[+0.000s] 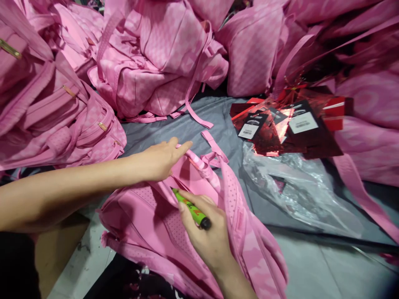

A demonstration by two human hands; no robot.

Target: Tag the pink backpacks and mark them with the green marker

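Note:
A pink backpack (pixel 149 220) lies in front of me, partly on my lap, with its dotted strap (pixel 233 195) and padded back panel facing up. My left hand (pixel 163 160) grips the backpack's upper edge near the handle; some fingertips are hidden behind the fabric. In my right hand (pixel 208 232) is a green marker (pixel 191 209) with orange and dark lettering and a black end. Its other end points up and left at the fabric, close below my left hand. I cannot tell whether it touches.
Pink backpacks (pixel 174 45) are piled along the far side and at the left. To the right lie red and black hang tags (pixel 299 124) with white barcode labels, beside a crumpled clear plastic bag (pixel 289 187). A grey sheet (pixel 146 137) covers the tiled floor (pixel 311 261).

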